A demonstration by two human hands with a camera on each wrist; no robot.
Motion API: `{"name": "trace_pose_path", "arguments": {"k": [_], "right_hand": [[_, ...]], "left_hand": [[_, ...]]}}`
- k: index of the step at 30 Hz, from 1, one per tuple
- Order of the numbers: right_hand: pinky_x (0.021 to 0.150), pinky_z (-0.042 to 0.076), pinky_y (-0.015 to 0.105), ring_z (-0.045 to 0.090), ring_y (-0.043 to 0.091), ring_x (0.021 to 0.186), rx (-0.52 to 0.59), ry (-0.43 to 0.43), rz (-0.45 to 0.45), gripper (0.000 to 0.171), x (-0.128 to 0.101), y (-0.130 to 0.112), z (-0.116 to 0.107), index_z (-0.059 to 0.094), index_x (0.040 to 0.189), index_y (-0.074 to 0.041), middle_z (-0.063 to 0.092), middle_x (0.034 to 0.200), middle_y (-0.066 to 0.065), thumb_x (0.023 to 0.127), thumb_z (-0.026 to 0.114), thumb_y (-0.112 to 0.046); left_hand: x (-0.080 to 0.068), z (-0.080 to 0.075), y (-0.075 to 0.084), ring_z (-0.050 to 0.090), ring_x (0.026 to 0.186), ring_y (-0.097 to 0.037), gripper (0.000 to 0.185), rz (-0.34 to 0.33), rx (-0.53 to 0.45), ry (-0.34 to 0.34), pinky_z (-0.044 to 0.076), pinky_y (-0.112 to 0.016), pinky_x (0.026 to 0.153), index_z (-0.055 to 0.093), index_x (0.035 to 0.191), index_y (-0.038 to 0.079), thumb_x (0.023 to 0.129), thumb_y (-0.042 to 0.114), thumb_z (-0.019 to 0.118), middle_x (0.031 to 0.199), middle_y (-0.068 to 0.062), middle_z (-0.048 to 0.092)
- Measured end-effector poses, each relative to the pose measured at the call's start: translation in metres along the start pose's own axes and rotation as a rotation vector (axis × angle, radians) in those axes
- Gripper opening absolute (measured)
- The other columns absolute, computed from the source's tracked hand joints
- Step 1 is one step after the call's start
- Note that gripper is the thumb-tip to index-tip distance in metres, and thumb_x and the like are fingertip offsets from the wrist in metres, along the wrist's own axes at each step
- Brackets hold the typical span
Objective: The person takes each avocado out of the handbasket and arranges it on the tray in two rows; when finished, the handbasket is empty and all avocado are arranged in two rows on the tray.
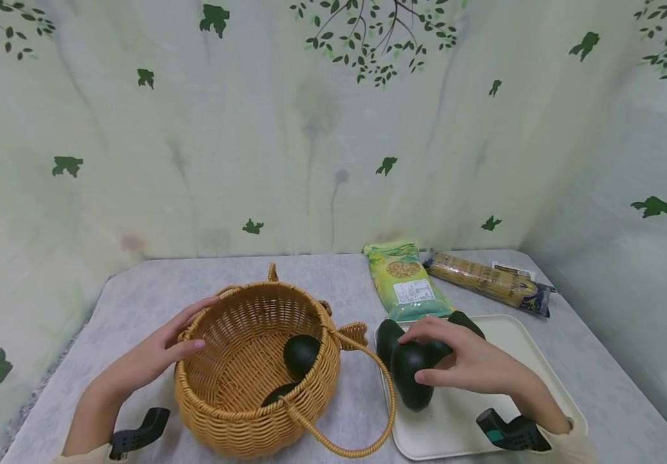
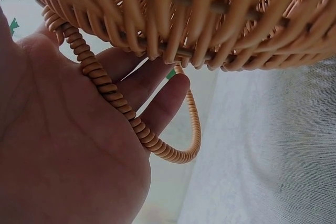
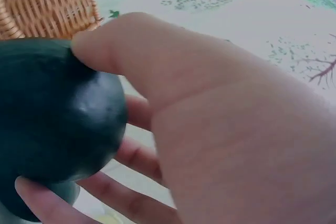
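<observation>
My left hand (image 1: 156, 354) grips the left rim of a round wicker basket (image 1: 258, 432), its thumb reaching over the opening. A coiled handle (image 2: 105, 85) runs across that palm in the left wrist view. Two dark green avocados lie in the basket, one avocado (image 1: 301, 356) at its right side and another partly hidden by the front rim. Over a white tray, my right hand (image 1: 469, 357) holds a smooth dark avocado (image 1: 414, 380) between thumb and fingers. Close behind it are another avocado (image 1: 388, 338) and a dark end (image 1: 465, 324) of one showing past the knuckles.
The white tray (image 1: 542, 367) lies to the right of the basket. A second handle loop (image 1: 388, 412) sticks out from the basket to the tray's left edge. Behind the tray are a yellow-green packet (image 1: 405, 280) and a long pasta pack (image 1: 486, 280). A printed fabric backdrop (image 1: 333, 129) encloses the table.
</observation>
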State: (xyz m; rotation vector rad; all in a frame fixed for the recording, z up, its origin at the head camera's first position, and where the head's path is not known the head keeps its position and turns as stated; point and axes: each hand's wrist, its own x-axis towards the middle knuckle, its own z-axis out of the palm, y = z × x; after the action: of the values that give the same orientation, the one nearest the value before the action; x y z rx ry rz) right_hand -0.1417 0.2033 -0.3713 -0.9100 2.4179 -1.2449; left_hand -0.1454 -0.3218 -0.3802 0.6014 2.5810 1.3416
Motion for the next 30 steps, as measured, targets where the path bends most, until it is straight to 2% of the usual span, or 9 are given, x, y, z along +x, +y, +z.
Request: {"name": "trace_pose_path", "arguments": {"k": [4, 7, 12, 15, 19, 22, 26, 28, 30], "right_hand": [[0.076, 0.060, 0.029, 0.057, 0.023, 0.116, -0.044, -0.049, 0.009, 0.041, 0.002, -0.001, 0.003, 0.064, 0.131, -0.028, 0.056, 0.134, 0.007, 0.092, 0.078, -0.032], [0.076, 0.060, 0.029, 0.057, 0.020, 0.114, -0.043, -0.081, 0.000, 0.040, 0.004, -0.001, 0.005, 0.064, 0.130, -0.027, 0.057, 0.128, 0.005, 0.092, 0.078, -0.032], [0.077, 0.059, 0.027, 0.058, 0.014, 0.109, -0.060, -0.117, 0.001, 0.038, 0.006, 0.000, 0.010, 0.066, 0.126, -0.026, 0.058, 0.121, 0.001, 0.092, 0.079, -0.035], [0.076, 0.059, 0.027, 0.057, 0.011, 0.105, -0.093, -0.137, 0.012, 0.038, 0.006, 0.001, 0.011, 0.066, 0.124, -0.027, 0.059, 0.119, -0.003, 0.091, 0.079, -0.038], [0.082, 0.057, 0.029, 0.057, 0.007, 0.102, -0.166, -0.152, 0.007, 0.037, 0.006, 0.003, 0.012, 0.068, 0.122, -0.025, 0.060, 0.115, -0.008, 0.091, 0.078, -0.041], [0.085, 0.055, 0.031, 0.060, 0.006, 0.098, -0.200, -0.147, -0.030, 0.031, 0.006, 0.005, 0.012, 0.068, 0.117, -0.022, 0.063, 0.111, -0.010, 0.093, 0.076, -0.041], [0.084, 0.055, 0.029, 0.062, 0.006, 0.095, -0.186, -0.154, -0.029, 0.025, 0.006, 0.006, 0.011, 0.069, 0.112, -0.021, 0.066, 0.108, -0.009, 0.095, 0.074, -0.039], [0.084, 0.056, 0.029, 0.062, 0.005, 0.096, -0.185, -0.162, 0.002, 0.025, 0.006, 0.005, 0.010, 0.069, 0.112, -0.021, 0.067, 0.109, -0.010, 0.095, 0.074, -0.039], [0.084, 0.056, 0.029, 0.063, 0.005, 0.095, -0.186, -0.167, 0.019, 0.026, 0.006, 0.005, 0.009, 0.069, 0.113, -0.020, 0.067, 0.109, -0.009, 0.096, 0.073, -0.039]], "left_hand": [[-0.001, 0.000, 0.000, 0.034, 0.128, 0.019, 0.064, -0.001, -0.002, 0.000, 0.049, -0.027, 0.093, 0.024, 0.164, 0.034, 0.108, 0.017, 0.050, 0.167, -0.018, 0.024], [-0.001, 0.001, 0.000, 0.034, 0.130, 0.018, 0.064, -0.008, -0.001, -0.001, 0.051, -0.038, 0.095, 0.024, 0.164, 0.035, 0.108, 0.018, 0.050, 0.167, -0.016, 0.024], [-0.002, 0.002, 0.000, 0.034, 0.142, -0.006, 0.064, -0.015, -0.011, -0.001, 0.044, -0.066, 0.099, 0.023, 0.164, 0.035, 0.108, 0.018, 0.049, 0.168, -0.015, 0.022], [-0.001, 0.002, 0.000, 0.032, 0.146, -0.017, 0.064, -0.015, -0.013, 0.001, 0.041, -0.071, 0.100, 0.023, 0.164, 0.035, 0.108, 0.017, 0.049, 0.168, -0.015, 0.021], [0.000, 0.002, 0.000, 0.033, 0.146, -0.020, 0.064, -0.012, -0.012, -0.001, 0.042, -0.069, 0.099, 0.023, 0.164, 0.035, 0.108, 0.017, 0.049, 0.168, -0.015, 0.021], [0.000, 0.002, 0.000, 0.035, 0.142, -0.005, 0.064, -0.008, -0.013, -0.003, 0.045, -0.064, 0.097, 0.023, 0.164, 0.035, 0.108, 0.017, 0.050, 0.168, -0.015, 0.022], [0.000, 0.002, 0.001, 0.033, 0.130, 0.016, 0.064, -0.004, -0.010, -0.008, 0.051, -0.042, 0.095, 0.023, 0.164, 0.035, 0.108, 0.017, 0.050, 0.168, -0.015, 0.023], [0.000, 0.001, 0.001, 0.033, 0.130, 0.017, 0.064, -0.003, -0.006, -0.009, 0.051, -0.033, 0.093, 0.023, 0.164, 0.035, 0.108, 0.017, 0.050, 0.167, -0.015, 0.023], [0.000, 0.001, 0.002, 0.032, 0.130, 0.018, 0.064, -0.002, -0.006, -0.008, 0.051, -0.035, 0.094, 0.023, 0.164, 0.035, 0.108, 0.017, 0.050, 0.167, -0.016, 0.023]]}}
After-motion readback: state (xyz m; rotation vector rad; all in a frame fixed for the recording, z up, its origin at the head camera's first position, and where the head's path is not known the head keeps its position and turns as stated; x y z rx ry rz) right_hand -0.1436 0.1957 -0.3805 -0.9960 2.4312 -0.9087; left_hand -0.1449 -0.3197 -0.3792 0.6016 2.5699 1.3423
